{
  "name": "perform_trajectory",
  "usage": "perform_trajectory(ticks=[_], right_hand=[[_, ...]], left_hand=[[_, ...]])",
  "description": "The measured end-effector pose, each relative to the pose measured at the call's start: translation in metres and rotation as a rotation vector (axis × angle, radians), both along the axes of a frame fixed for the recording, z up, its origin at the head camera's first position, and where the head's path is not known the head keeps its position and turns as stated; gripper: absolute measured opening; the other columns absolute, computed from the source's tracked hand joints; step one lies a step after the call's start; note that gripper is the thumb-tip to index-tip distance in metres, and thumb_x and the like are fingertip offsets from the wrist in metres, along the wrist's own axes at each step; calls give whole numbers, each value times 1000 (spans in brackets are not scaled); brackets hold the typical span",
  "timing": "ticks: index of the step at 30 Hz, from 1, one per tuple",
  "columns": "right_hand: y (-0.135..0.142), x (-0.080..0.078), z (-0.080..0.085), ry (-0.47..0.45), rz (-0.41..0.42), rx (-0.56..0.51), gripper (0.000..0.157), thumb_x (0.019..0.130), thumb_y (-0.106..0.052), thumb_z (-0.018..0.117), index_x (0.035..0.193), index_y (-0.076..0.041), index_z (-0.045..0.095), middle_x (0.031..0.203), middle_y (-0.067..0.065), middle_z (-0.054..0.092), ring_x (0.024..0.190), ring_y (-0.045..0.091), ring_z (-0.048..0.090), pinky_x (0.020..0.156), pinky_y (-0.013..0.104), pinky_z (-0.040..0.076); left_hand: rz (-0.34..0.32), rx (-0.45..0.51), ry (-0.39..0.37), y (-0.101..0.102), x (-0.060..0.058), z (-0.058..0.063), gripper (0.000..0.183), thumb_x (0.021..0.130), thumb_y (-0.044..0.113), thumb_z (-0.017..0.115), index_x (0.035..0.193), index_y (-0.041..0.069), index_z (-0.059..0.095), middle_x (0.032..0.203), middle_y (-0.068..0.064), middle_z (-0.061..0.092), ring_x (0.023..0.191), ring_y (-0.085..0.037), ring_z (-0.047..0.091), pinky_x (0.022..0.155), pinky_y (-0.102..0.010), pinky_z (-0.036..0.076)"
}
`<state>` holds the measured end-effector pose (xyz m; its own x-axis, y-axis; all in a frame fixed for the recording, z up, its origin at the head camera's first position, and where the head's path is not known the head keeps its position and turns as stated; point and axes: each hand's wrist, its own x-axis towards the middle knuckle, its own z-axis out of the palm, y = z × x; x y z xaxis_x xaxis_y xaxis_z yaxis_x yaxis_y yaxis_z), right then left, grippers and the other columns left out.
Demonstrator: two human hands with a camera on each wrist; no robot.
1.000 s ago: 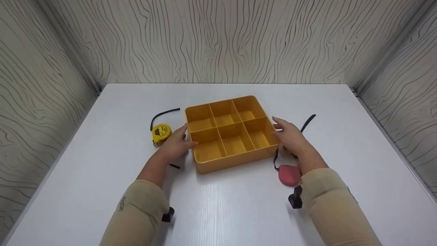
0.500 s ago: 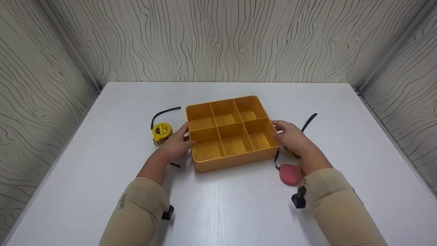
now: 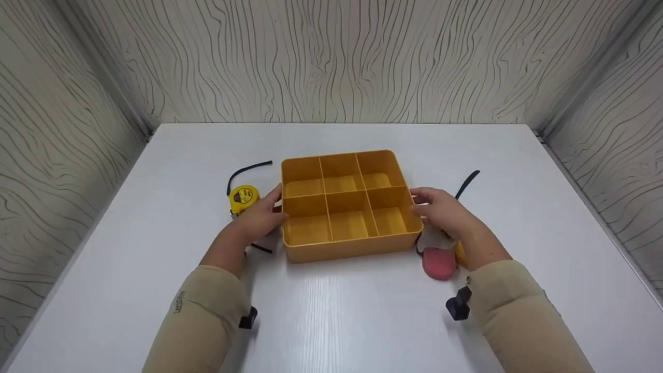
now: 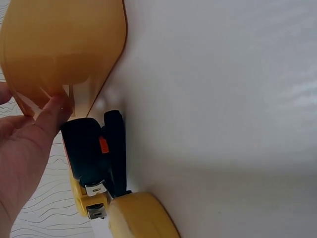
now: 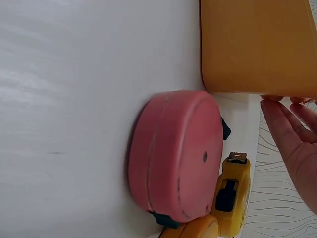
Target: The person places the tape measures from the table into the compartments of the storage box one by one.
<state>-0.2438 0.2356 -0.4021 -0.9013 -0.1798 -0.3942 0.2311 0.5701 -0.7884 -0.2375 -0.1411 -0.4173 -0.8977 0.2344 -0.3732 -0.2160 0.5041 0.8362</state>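
An orange-yellow organizer box (image 3: pixel 352 243) with several square compartments, all without contents, stands on the table, slightly askew. My left hand (image 3: pixel 256 217) presses its fingertips and thumb against the box's left side; in the left wrist view the thumb lies on the outer wall. On the opposite side, my right hand (image 3: pixel 448 212) touches the wall with nearly straight fingers. A yellow tape measure (image 3: pixel 243 198) lies beside the left hand. By the right wrist rests a pink tape measure (image 3: pixel 439 263), with an orange one (image 3: pixel 460 255) partly hidden behind it.
Close to the box wall, a dark tape measure with an orange mark (image 4: pixel 81 148) shows in the left wrist view. A yellow tape measure (image 5: pixel 233 196) lies past the pink one in the right wrist view. Black straps (image 3: pixel 469 184) trail on the white table (image 3: pixel 336 321). Wood-patterned panels (image 3: pixel 331 62) enclose it.
Both hands have come in against the box's sides. The box has turned clockwise: its right end has swung nearer and its near left corner has shifted left. The tape measures stay put.
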Motion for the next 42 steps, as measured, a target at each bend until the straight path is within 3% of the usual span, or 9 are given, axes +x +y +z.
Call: perform_trajectory(ticks=[11,24,32,42], right_hand=[[-3,6,0,-6,-28,-48,49,93,-18,52,140,-18,37,134,6,43,120,25,45,94,40,44],[0,21,-1,-48,15,-82,55,90,-21,58,140,-19,35,134,7,41,115,26,50,91,42,46],[0,21,-3,-32,42,-107,52,92,-15,54,140,-14,35,135,11,41,115,27,51,90,40,47],[1,21,0,-20,47,-77,53,91,-20,55,140,-16,36,134,9,43,113,25,52,90,38,47]], left_hand=[[-13,56,-41,-4,3,2,75,89,15,57,143,44,14,150,11,21,135,-17,25,106,-42,29],[-25,24,-83,-9,11,4,74,89,18,59,141,48,16,149,12,23,134,-18,26,108,-48,23],[-29,0,-66,-10,15,1,74,89,20,60,142,47,16,148,12,24,133,-17,29,107,-47,24],[-15,2,-83,-8,13,4,75,88,24,61,141,48,14,148,14,23,134,-16,27,107,-47,24]])
